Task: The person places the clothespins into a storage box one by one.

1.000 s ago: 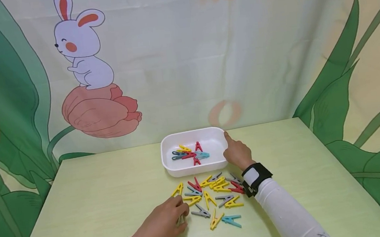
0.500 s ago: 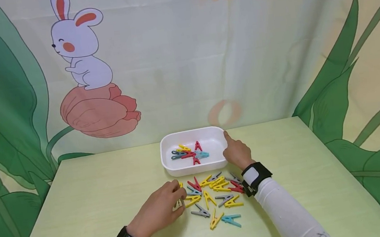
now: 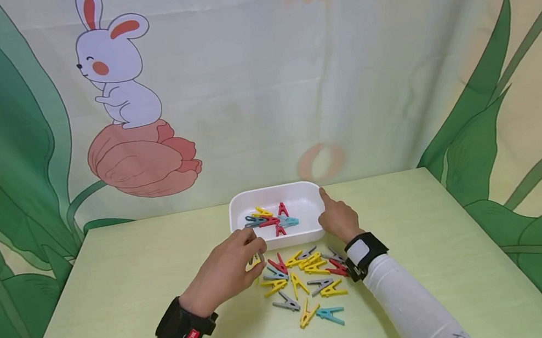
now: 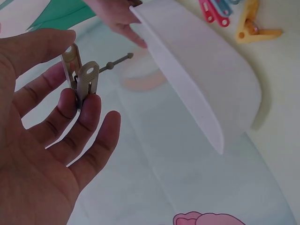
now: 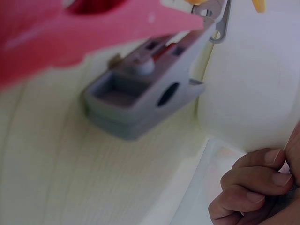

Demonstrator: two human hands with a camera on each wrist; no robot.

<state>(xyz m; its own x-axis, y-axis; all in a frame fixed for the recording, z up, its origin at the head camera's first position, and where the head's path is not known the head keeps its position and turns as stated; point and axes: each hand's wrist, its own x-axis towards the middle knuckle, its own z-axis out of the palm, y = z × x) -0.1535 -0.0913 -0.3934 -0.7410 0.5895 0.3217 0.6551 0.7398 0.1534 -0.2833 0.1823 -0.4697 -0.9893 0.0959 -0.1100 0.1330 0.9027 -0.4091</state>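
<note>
My left hand point(image 3: 227, 267) is raised just in front of the white plastic tray point(image 3: 306, 198). Between thumb and fingertips it pinches a greyish clothespin point(image 4: 86, 84), its handle ends showing in the left wrist view. My right hand point(image 3: 339, 219) grips the tray's right side, with the index finger along the rim and the other fingers curled by the wall. Inside the tray lie several clothespins, among them a red one point(image 3: 282, 209) and a light blue one point(image 3: 288, 221). More clothespins are spread before it, such as a yellow one point(image 3: 299, 284) and a grey one point(image 3: 286, 302).
The pale table point(image 3: 161, 252) reaches back to a printed curtain point(image 3: 242, 84), and the tray stands near that far edge. Close under the right wrist lie a red clothespin point(image 3: 337, 268) and a grey clothespin point(image 5: 145, 84).
My left hand has lifted from beside the scattered clothespins and moved forward to the tray's front left, carrying the greyish clothespin. The right hand and the tray have stayed in place.
</note>
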